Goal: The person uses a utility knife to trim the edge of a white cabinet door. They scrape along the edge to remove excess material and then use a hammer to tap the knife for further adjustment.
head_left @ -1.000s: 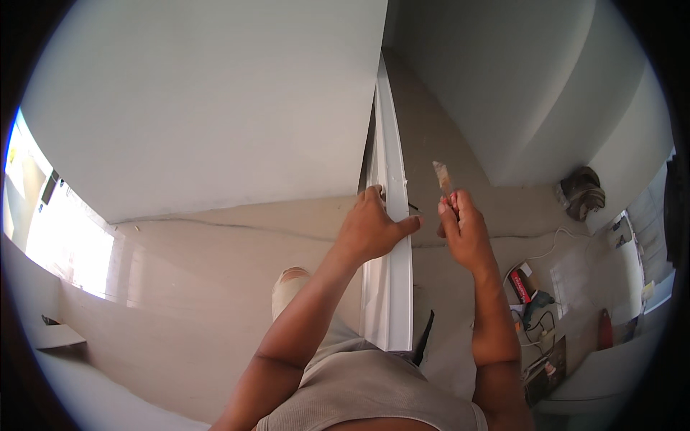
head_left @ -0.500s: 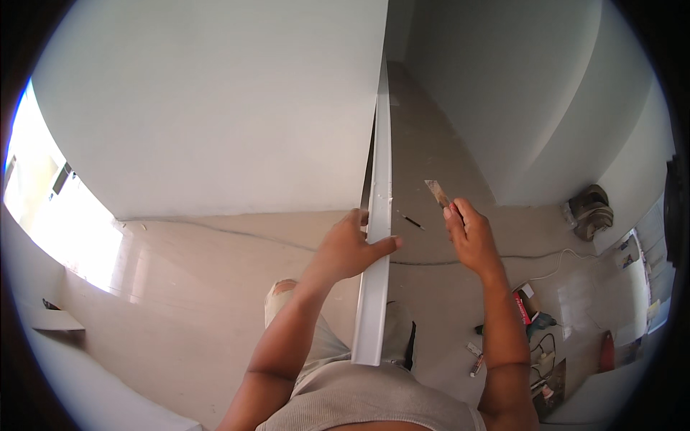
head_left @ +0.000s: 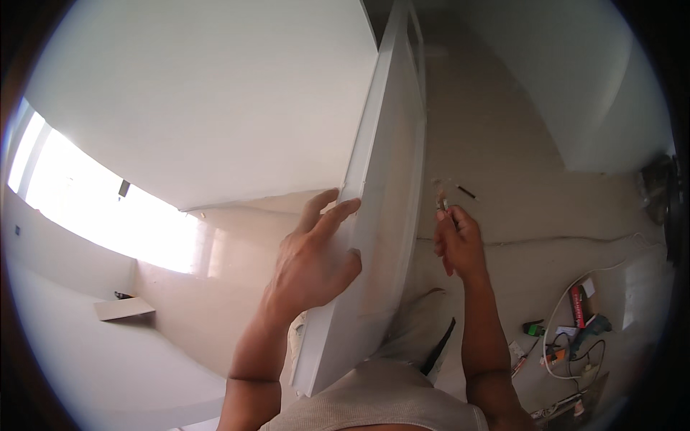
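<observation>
A long white panel or frame (head_left: 384, 187) runs away from my body, beside the corner of a white wall. My left hand (head_left: 316, 266) lies on its near left part, fingers apart and slightly bent, the fingertips at its edge. To the right of it, clear of the panel, my right hand (head_left: 456, 241) is closed on a narrow scraper (head_left: 440, 200), whose blade points away from me and is foreshortened and slightly blurred. A small dark pencil-like stick (head_left: 467, 192) lies on the floor beyond that hand.
At the lower right lie a power tool (head_left: 589, 330), a red box (head_left: 578, 305), cords and small tools. A dark bundle (head_left: 650, 187) sits by the right wall. A cable (head_left: 532, 240) crosses the floor. A pale board (head_left: 122, 309) is at the lower left, below a bright opening (head_left: 86, 194).
The white piece has turned, showing a broad side face, and now slants toward lower left. My left hand has shifted left along with it. The scraper's blade now looks shorter.
</observation>
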`<control>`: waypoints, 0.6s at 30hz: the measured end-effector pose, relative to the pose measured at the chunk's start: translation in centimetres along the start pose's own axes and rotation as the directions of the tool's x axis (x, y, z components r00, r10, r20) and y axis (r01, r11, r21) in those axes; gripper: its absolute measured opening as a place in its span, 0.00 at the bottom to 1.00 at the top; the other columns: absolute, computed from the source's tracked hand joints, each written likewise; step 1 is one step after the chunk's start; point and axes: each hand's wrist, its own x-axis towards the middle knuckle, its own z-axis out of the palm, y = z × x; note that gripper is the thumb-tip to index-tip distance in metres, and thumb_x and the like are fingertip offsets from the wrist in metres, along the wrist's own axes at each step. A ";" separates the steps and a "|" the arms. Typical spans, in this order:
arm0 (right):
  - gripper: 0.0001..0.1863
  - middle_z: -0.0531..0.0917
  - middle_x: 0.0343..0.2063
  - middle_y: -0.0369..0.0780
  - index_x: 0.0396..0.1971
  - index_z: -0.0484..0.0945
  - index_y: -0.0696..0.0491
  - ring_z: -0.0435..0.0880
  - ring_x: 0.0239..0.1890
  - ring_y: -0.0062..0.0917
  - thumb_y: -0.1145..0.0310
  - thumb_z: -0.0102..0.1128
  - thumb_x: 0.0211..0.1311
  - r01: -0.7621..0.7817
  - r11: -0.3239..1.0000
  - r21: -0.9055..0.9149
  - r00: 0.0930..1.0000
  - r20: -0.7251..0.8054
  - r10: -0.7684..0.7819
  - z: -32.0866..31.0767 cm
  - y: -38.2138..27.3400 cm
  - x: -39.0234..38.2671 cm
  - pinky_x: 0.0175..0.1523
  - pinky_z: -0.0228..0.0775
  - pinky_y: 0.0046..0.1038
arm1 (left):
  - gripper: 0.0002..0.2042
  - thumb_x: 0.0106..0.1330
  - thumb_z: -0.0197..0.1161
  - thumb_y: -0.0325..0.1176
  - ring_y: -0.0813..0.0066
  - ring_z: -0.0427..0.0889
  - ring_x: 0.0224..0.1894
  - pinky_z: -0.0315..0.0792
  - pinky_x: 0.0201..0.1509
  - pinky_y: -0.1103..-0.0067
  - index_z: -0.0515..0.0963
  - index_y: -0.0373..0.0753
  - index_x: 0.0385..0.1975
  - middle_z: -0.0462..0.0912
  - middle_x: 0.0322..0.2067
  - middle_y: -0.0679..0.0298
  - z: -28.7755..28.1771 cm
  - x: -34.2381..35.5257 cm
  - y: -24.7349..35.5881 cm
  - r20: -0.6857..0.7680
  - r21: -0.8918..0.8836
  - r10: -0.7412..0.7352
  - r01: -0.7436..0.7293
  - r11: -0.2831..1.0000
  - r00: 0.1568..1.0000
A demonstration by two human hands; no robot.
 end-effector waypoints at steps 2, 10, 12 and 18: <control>0.17 0.76 0.20 0.34 0.36 0.74 0.56 0.74 0.19 0.16 0.56 0.58 0.76 -0.112 0.994 -0.011 0.993 0.032 0.113 0.3 0.9 0.1 0.22 0.66 0.23 | 0.27 0.55 0.68 0.29 0.46 0.81 0.59 0.78 0.58 0.62 0.78 0.37 0.59 0.74 0.64 0.46 0.4 -0.1 -0.3 -0.049 -0.008 0.025 -0.025 1.000 0.998; 0.18 0.77 0.24 0.36 0.41 0.75 0.58 0.75 0.20 0.18 0.55 0.59 0.75 -0.241 0.971 0.013 0.962 0.139 0.237 0.2 4.8 -2.5 0.24 0.69 0.25 | 0.10 0.62 0.72 0.31 0.55 0.86 0.46 0.80 0.46 0.66 0.82 0.35 0.39 0.84 0.47 0.52 1.6 1.9 -0.2 -0.204 0.126 0.112 -0.087 0.988 0.973; 0.19 0.77 0.24 0.36 0.41 0.75 0.59 0.75 0.21 0.18 0.55 0.59 0.75 -0.221 0.975 -0.003 0.967 0.130 0.220 -0.1 5.9 -2.8 0.25 0.69 0.25 | 0.07 0.59 0.73 0.26 0.59 0.86 0.35 0.79 0.37 0.68 0.81 0.37 0.34 0.83 0.39 0.58 2.1 2.8 -0.1 -0.280 0.164 0.125 -0.081 0.983 0.952; 0.19 0.77 0.24 0.35 0.40 0.75 0.59 0.75 0.21 0.16 0.55 0.59 0.74 -0.232 0.972 -0.035 0.972 0.026 0.233 -0.7 5.0 -4.6 0.25 0.70 0.25 | 0.06 0.61 0.72 0.26 0.59 0.80 0.32 0.74 0.36 0.65 0.80 0.37 0.30 0.77 0.28 0.61 2.8 3.0 -0.3 -0.328 0.300 0.222 -0.122 0.946 0.918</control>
